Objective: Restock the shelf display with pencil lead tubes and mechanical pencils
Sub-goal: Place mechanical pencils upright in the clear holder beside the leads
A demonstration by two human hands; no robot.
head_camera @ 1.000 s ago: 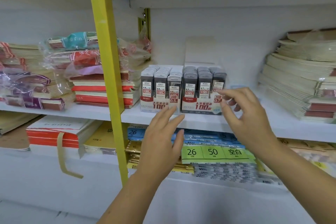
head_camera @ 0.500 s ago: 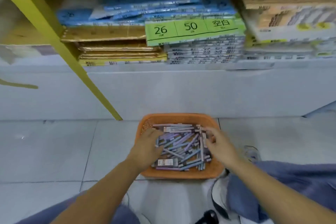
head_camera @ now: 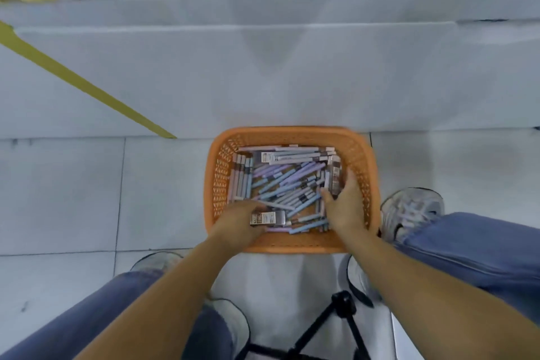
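Head view: left hand [head_camera: 239, 223], right hand [head_camera: 346, 207] each grip lead tubes [head_camera: 267, 218].

Stationery shop, stocked shelf [head_camera: 263, 12], basket [head_camera: 292, 133] of boxed pencils [head_camera: 286, 181]

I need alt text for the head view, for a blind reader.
The left hand holds a labelled lead tube and the right hand grips a dark lead tube, both inside an orange basket of mechanical pencils on the tiled floor.
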